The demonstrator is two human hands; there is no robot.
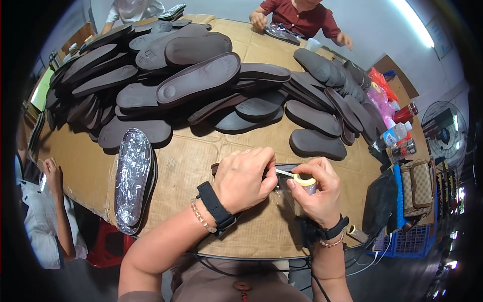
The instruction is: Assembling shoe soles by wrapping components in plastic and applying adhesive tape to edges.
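My left hand (246, 173) is closed over a dark shoe sole (287, 166), which it mostly hides; the fingertips are out of sight. Beside it, my right hand (322, 189) grips a small roll of clear film (304, 180) with a yellowish core. A pale strip runs from the roll toward my left fingers, and clear film hangs below it. Left of my forearm lies a stack of soles wrapped in shiny clear film (133, 176).
Many loose dark soles (198, 78) are heaped across the far side of the cardboard-covered table (191, 176). At right are a water bottle (396, 134), a black bag (380, 196) and a checked purse (417, 189). A co-worker in a red shirt (297, 20) sits opposite; others sit left.
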